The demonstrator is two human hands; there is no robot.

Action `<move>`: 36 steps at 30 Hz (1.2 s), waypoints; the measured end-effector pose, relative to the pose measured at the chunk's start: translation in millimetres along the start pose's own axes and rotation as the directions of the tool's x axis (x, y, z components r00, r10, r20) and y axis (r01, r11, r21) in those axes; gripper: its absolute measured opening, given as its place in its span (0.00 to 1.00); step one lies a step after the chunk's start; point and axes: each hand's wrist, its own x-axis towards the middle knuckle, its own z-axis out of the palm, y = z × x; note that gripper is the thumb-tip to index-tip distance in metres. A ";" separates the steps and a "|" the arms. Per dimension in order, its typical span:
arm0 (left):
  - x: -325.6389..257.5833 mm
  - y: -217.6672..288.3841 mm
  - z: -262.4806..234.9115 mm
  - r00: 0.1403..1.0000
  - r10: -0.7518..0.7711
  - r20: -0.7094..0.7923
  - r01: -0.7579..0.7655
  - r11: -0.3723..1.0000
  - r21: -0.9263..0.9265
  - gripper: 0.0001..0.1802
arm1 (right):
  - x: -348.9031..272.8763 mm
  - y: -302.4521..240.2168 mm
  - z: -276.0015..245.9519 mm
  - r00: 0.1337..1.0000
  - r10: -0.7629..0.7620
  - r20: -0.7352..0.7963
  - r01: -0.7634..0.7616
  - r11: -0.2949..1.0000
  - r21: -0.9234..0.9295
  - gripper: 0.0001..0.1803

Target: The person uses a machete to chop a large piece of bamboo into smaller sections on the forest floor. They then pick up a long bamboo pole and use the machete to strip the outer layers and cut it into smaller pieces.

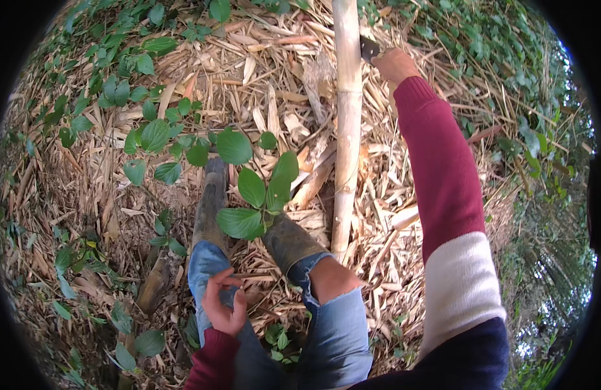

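A pale, jointed bamboo pole (349, 130) rises from the litter between me and the far ground. My right hand (396, 65) reaches far forward beside its upper part, fingers closed around a dark-handled cutting tool, probably a machete (369, 48). The tool meets or passes behind the pole's right edge; I cannot tell which, and its blade is mostly hidden. Close to my body, my left hand (224, 302) hovers over my left knee, fingers loosely bent and thumb apart, with nothing in it.
Dry bamboo sheaths and chips (261, 71) cover the ground. A leafy green sprig (252, 188) rises in front of my boots (291, 242). Vines (154, 136) spread on the left, and denser foliage (489, 45) grows at the far right. A short stump (154, 286) stands at lower left.
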 end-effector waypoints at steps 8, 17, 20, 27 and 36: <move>6.7 11.5 10.0 0.996 -0.085 0.033 0.086 0.996 -0.009 0.23 | -215.2 92.9 86.0 0.838 0.194 0.509 -0.110 0.976 -0.190 0.20; 22.1 17.1 2.0 0.995 -0.039 0.094 0.032 0.997 0.073 0.23 | -388.9 147.3 82.3 0.774 0.588 -0.235 -0.550 0.808 0.210 0.24; 24.1 17.0 -0.1 0.986 -0.056 0.158 0.032 0.989 0.146 0.22 | -414.2 141.5 80.5 0.765 0.636 -0.106 -0.481 0.672 0.563 0.22; 32.2 9.6 -6.5 0.974 -0.103 0.201 0.073 0.986 0.151 0.20 | -444.7 63.7 117.0 0.751 0.604 0.268 -0.434 0.144 0.890 0.23; 46.2 1.0 -30.1 0.992 -0.080 0.096 0.070 0.991 0.110 0.18 | -572.8 67.2 233.9 0.618 0.591 0.519 -0.776 0.352 0.523 0.35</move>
